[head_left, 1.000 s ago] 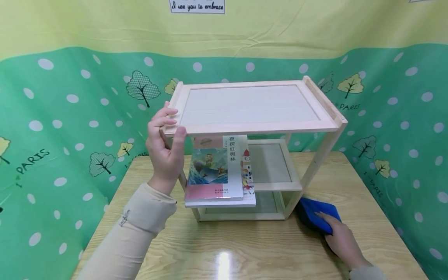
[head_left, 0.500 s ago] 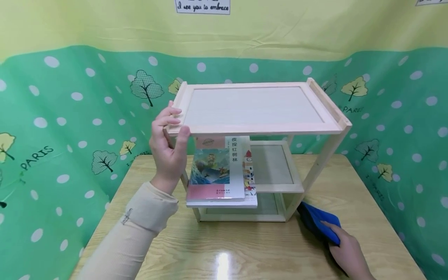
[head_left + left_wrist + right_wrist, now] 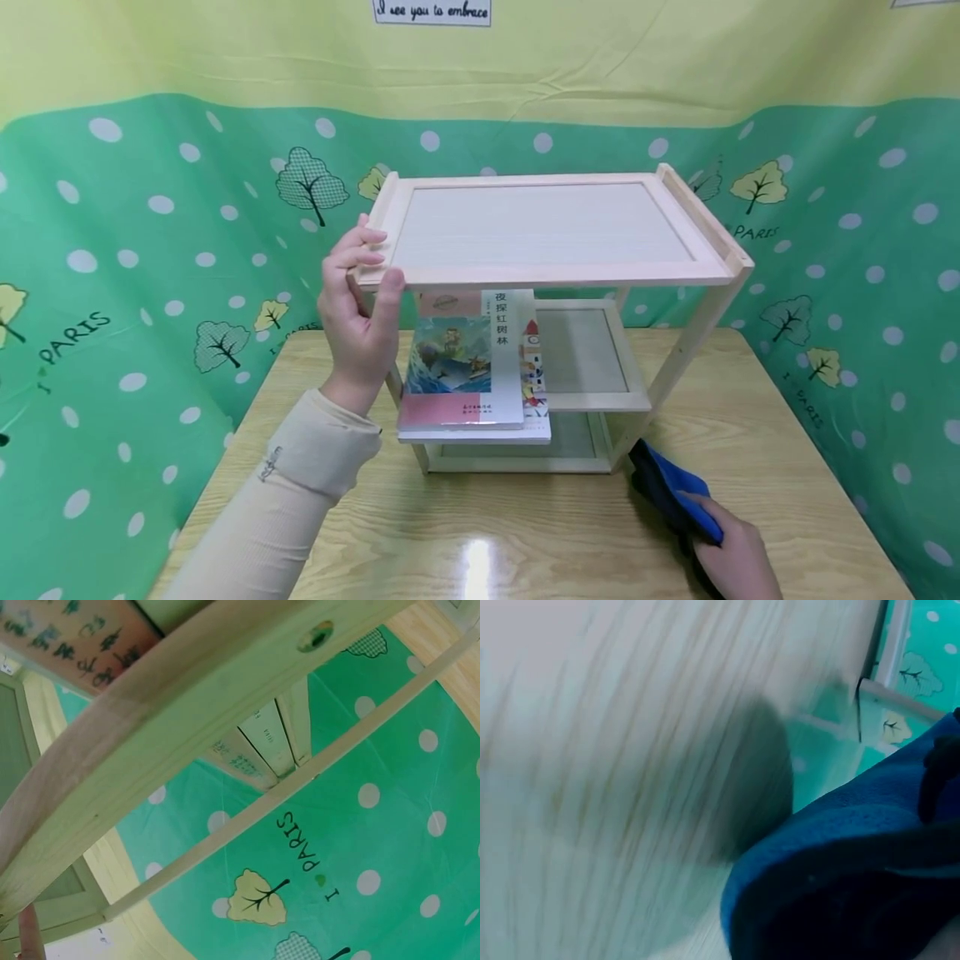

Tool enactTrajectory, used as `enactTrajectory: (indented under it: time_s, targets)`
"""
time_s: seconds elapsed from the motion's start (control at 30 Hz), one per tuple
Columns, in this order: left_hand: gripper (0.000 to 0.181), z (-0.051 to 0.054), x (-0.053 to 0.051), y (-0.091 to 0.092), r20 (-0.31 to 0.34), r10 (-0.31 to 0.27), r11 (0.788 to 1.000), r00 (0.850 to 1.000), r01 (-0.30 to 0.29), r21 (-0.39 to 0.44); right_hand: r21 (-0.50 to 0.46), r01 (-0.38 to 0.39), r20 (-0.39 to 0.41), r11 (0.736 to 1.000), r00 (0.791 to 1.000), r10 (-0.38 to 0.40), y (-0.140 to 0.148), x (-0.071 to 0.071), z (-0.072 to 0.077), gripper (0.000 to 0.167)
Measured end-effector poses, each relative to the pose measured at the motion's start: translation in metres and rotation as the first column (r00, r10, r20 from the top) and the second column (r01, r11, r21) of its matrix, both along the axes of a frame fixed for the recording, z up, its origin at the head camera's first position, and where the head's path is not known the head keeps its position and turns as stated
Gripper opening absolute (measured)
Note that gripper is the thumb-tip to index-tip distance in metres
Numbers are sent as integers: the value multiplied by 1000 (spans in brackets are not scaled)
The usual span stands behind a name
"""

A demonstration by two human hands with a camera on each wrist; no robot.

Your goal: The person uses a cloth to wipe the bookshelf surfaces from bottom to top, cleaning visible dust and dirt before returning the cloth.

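A pale wooden three-tier shelf [image 3: 555,274] stands on the table, its frame crossing the left wrist view. My left hand [image 3: 357,325] grips its top left corner, fingers over the side rail and thumb against the front edge. On the middle tier, two books lie stacked: a picture-covered book [image 3: 457,358] over a wider white one [image 3: 534,392], both jutting out in front. At the lower right, my right hand [image 3: 735,542] holds a folded blue cloth [image 3: 678,483] with a dark underside, beside the shelf's front right leg. The cloth fills the lower right of the right wrist view.
The wood-grain table [image 3: 390,525] reaches out on both sides of the shelf. Behind it hangs a green and yellow curtain [image 3: 225,167] with white dots and trees. A light reflection lies on the table's front part.
My right hand and the blue cloth have shifted nearer to me and slightly left, and the cloth has turned to show more of its dark side. The left hand keeps its hold on the shelf.
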State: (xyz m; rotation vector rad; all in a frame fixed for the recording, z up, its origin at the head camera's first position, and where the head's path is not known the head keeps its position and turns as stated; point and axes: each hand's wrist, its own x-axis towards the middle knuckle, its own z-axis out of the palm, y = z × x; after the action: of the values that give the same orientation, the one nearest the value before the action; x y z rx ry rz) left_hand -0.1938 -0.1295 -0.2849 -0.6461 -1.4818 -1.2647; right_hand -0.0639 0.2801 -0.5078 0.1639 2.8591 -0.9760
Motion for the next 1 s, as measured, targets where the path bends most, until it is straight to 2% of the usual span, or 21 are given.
enactTrajectory:
  time_s: [0.4,0.73,1.0]
  targets:
    - [58,-1,0,0,-3,-5,1000,1000,5,2,-10,16,105,1000,994,-15,-18,0,5,56]
    - [56,-1,0,0,4,-3,1000,1000,3,1,-27,5,24,1000,1000,-5,-30,5,16,53]
    - [54,0,0,0,-4,-18,1000,1000,18,5,-47,-7,3,999,1000,7,-38,4,20,52]
